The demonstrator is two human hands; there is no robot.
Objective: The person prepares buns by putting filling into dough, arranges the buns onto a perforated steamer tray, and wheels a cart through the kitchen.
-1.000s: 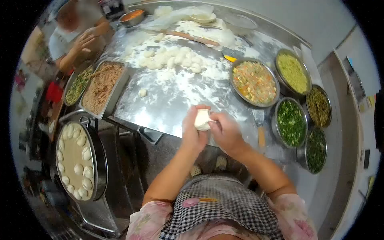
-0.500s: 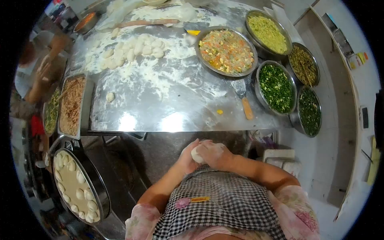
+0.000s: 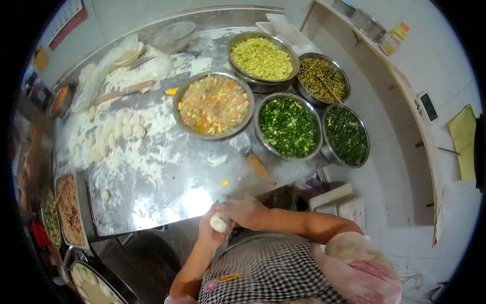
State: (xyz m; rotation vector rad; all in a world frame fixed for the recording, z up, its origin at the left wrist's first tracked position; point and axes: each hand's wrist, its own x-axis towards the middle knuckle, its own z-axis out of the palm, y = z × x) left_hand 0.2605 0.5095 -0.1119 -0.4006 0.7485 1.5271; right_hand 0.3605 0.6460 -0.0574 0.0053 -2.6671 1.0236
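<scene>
We observe left hand [image 3: 208, 229] and right hand [image 3: 246, 213] at desk [image 3: 167, 177] edge, grip of both closed around white dough [image 3: 219, 222], fingers partly hidden.

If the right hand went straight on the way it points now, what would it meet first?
Most likely the person's bare left hand and the round white dough piece in it. The bare right hand seems right up against them; the overlap hides the exact contact and depth.
</scene>
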